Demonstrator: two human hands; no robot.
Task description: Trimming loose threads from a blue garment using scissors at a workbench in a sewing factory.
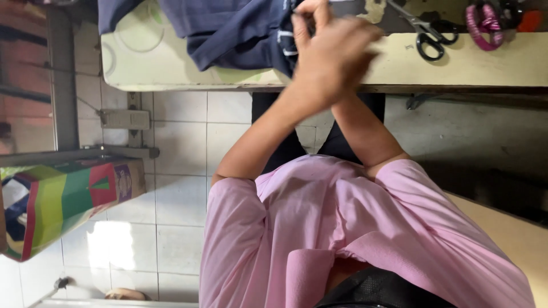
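Your two hands overlap at the bench [491,65] edge, so the dark navy fabric garment [234,34] could slip off the pale worktop — much of it hangs over the near side. The left hand [337,63] covers the right hand [308,20]; the right fingers pinch the cloth's striped edge, while I cannot tell the left fingers' spread. Black-handled steel scissors [428,34] lie just beside — mind the blades.

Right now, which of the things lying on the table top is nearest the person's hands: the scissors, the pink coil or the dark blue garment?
The dark blue garment: the hands grip its edge, while the scissors and pink coil lie apart, farther along the table.
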